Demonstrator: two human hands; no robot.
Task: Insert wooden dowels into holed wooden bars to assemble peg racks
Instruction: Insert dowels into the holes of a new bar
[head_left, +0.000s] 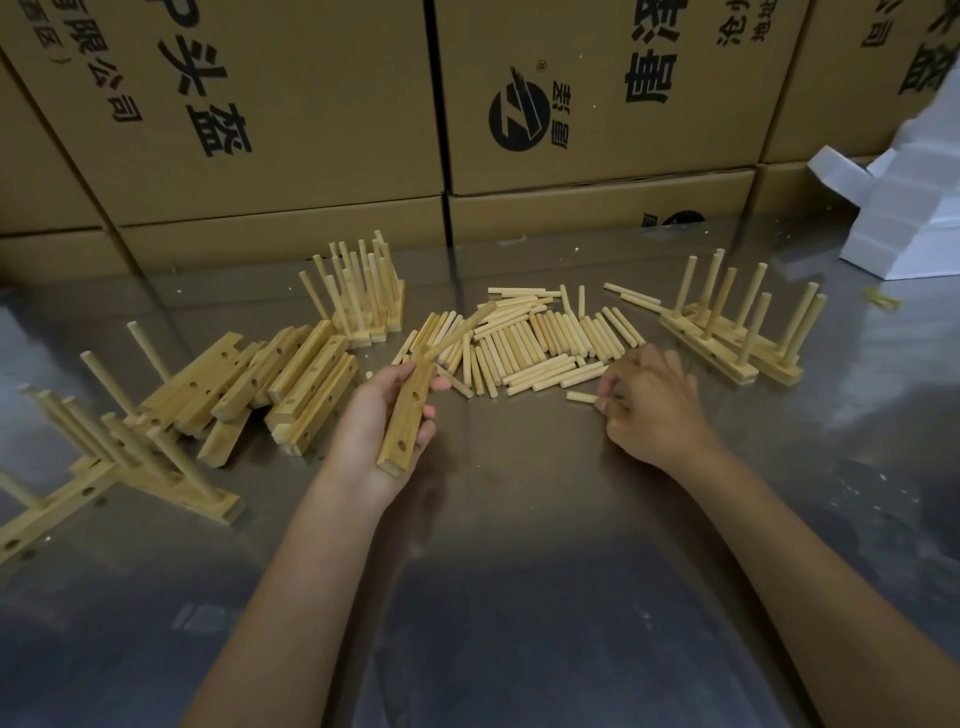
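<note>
Cardboard boxes stacked as a wall behind the steel table. White foam blocks at far right of the dowel pile, the landmark at table centre. Finished racks: one group right of the pile, one just left of it, another far left and nearer the camera. Loose holed bars heaped left of the pile. Left hand grips a bar at the pile's near-left edge, tilted, one dowel standing in its far end. Right hand, fingers curled, pinches a single dowel at the pile's near edge.
</note>
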